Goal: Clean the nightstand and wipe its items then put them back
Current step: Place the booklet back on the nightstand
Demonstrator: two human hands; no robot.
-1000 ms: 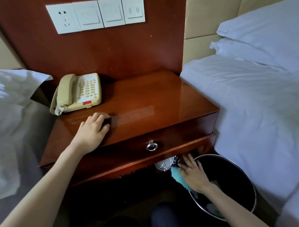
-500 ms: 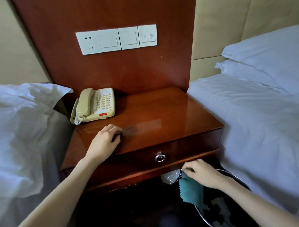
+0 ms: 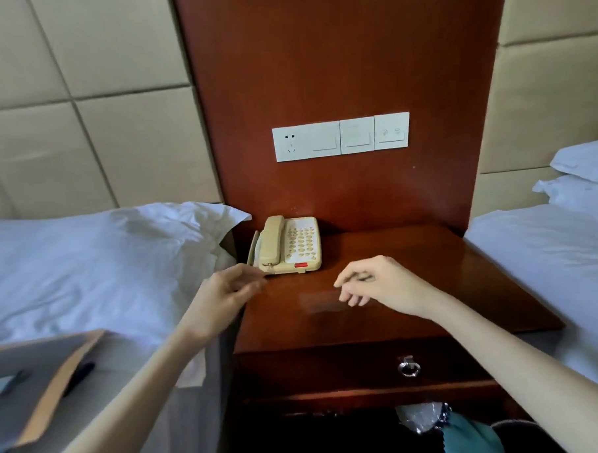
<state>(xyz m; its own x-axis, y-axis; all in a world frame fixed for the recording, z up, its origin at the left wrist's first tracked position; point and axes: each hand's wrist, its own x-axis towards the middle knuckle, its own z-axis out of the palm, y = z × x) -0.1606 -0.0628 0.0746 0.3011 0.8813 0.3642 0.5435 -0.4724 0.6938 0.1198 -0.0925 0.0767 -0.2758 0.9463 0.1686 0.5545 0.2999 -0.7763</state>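
— What are the hands up to?

— Both are empty. The left hand [image 3: 225,293] stretches loose fingers toward the near left corner of the telephone [image 3: 291,243]. It's too blurred to say whether they touch it. The right hand [image 3: 379,286] hovers over the counter [image 3: 447,281], fingers slack and half curled, gripping nothing.

— Why come in from both sides?

— To lift the telephone off, I'd guess. It sits at the back left of the counter, close to the wooden wall panel [image 3: 335,70], with the handset in its cradle. The wood under it can't be wiped while it sits there.

— And the cloth?

— The teal cloth [image 3: 471,438] lies low, under the nightstand [image 3: 331,372], beside some crumpled plastic [image 3: 419,416] and well apart from either hand.

— Anything else set aside?

— A brown folder [image 3: 40,374] with a pen [image 3: 79,373] on it lies on the left bed [image 3: 87,269], probably parked there to keep the counter free.
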